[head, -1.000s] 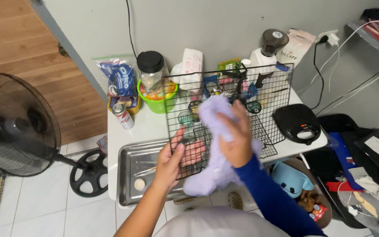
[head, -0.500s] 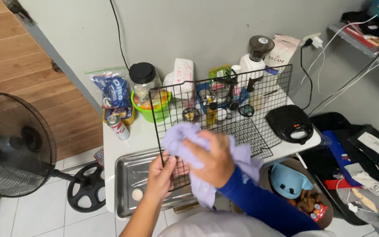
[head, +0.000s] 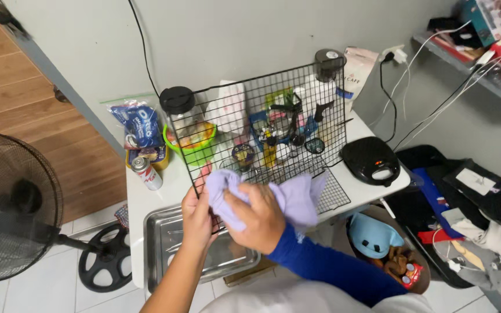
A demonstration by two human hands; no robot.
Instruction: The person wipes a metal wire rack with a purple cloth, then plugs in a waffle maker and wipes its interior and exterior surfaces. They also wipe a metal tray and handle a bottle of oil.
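A black wire grid panel (head: 273, 110) stands tilted above a small white table (head: 146, 191). My left hand (head: 197, 219) grips the panel's lower left corner. My right hand (head: 256, 217), in a blue sleeve, presses a lavender cloth (head: 297, 197) against the panel's lower edge. A steel tray (head: 169, 243) lies on the table just below both hands.
Behind the grid sit a dark-lidded jar (head: 178, 107), a green bowl (head: 195, 152), a blue snack bag (head: 140, 124), a can (head: 146, 173) and small bottles. A black sandwich maker (head: 371, 161) is on the right. A black floor fan (head: 13, 208) stands left; a cluttered basket (head: 389, 255) is at lower right.
My right hand has slid the cloth down the grid from its upper middle to the lower left edge. The grid panel now stands more upright. My left hand kept its grip on the corner.
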